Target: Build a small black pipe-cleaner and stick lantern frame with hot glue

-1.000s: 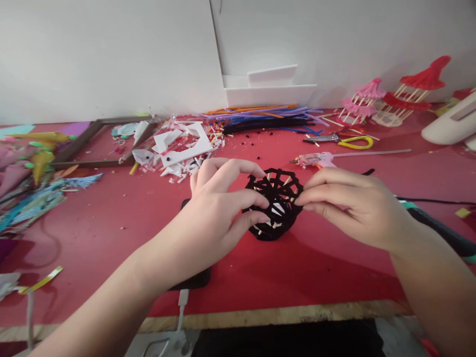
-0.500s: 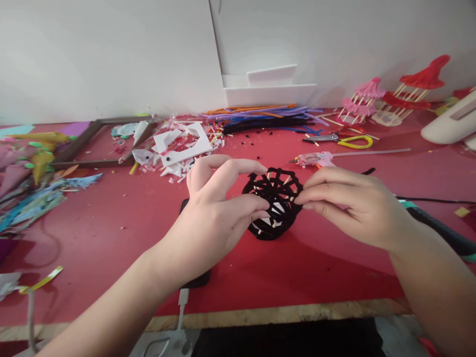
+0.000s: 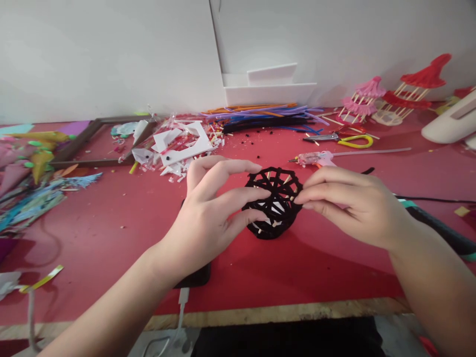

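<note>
A small black cage [image 3: 275, 201] woven of pipe cleaners over thin wooden sticks stands on the red table [image 3: 122, 223]. My left hand [image 3: 211, 208] curls round its left side, with fingertips on the rim and the wall. On the right, my right hand [image 3: 345, 203] pinches the upper right edge of the black cage between thumb and fingers. Both hands are closed on it.
Behind the cage lie a pink glue gun [image 3: 316, 158], yellow-handled pliers [image 3: 353, 142], a bundle of coloured pipe cleaners [image 3: 264, 119] and white scraps [image 3: 178, 146]. Pink and red stick models [image 3: 397, 94] stand at the back right. A dark phone [image 3: 197, 275] with its cable lies under my left wrist.
My left hand's fingers have shifted slightly along the cage's left side. The right hand and the cage have stayed put.
</note>
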A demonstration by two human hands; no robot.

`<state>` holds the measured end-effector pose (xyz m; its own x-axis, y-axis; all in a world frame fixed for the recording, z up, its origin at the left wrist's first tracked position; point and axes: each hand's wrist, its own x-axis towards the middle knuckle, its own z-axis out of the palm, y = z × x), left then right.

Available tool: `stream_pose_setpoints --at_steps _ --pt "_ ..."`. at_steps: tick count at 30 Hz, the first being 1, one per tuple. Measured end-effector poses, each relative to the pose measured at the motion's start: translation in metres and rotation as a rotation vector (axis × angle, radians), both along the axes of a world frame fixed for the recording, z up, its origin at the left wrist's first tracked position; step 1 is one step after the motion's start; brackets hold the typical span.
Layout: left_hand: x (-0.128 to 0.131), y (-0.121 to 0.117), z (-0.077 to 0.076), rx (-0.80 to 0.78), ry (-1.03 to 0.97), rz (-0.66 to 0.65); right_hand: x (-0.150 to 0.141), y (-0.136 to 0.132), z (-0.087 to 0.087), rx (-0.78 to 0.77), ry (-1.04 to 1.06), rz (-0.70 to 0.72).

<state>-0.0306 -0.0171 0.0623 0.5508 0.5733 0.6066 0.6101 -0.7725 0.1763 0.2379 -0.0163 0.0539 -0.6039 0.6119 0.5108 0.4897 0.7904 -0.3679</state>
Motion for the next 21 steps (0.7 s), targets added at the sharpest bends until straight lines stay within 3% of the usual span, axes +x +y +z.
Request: stream_pose_setpoints --at_steps 12,18,21 --pt "-0.01 0.002 -0.001 -0.01 -0.086 0.013 0.0 0.0 -0.001 -0.017 0.004 0.005" --pt "-0.017 0.01 -0.01 -0.145 -0.296 0.235 -0.001 0.0 -0.002 -0.023 0.026 0.011" --pt "-0.022 0.018 -0.011 -0.166 -0.383 0.267 -0.002 -0.002 -0.002 -0.01 0.031 0.004"
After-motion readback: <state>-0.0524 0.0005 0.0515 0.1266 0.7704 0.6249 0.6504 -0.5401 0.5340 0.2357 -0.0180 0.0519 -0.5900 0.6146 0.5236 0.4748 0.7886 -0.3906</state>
